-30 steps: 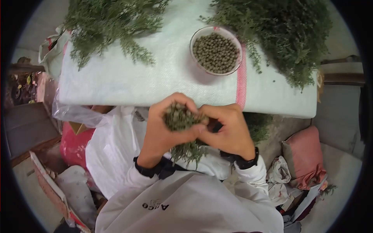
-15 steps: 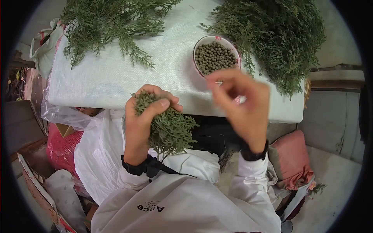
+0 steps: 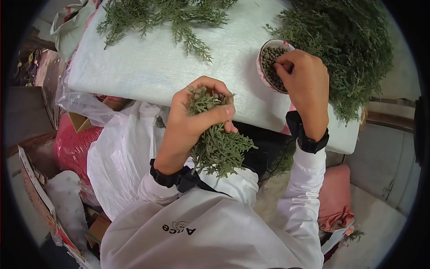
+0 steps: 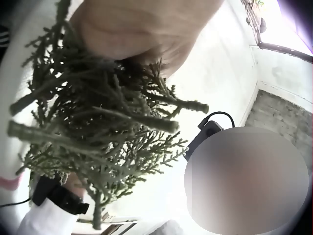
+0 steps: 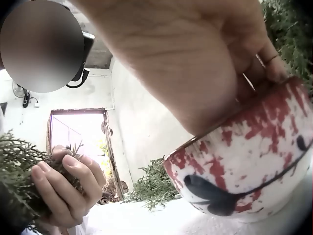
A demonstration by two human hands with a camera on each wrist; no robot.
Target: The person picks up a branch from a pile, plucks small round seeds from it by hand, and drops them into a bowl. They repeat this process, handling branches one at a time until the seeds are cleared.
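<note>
My left hand (image 3: pixel 186 123) grips a bunch of feathery evergreen sprigs (image 3: pixel 224 150), fingers curled round it and thumb laid across. Small round greyish-green heads show at the bunch's top, and cut stems (image 4: pixel 151 122) stick out in the left wrist view. At the bowl (image 5: pixel 239 169), white with red splashes and a dark painted stroke, my right hand (image 3: pixel 309 76) reaches in over the rim with thumb and fingers bent. Small round greenish-brown balls (image 3: pixel 268 57) fill the bowl. The rim hides the right fingertips in the right wrist view; I cannot tell whether they hold a ball.
The bowl stands on a table covered in white woven sheeting (image 3: pixel 148 67). A large heap of evergreen branches (image 3: pixel 345 49) lies at the right, more branches (image 3: pixel 165 18) at the back left. White plastic (image 3: pixel 118 157) hangs below the left edge; a pink cushion (image 3: pixel 333 197) sits low right.
Both hands were together at the bunch; the right hand has since moved away, up and right to the bowl. The left hand has kept hold of the sprigs.
</note>
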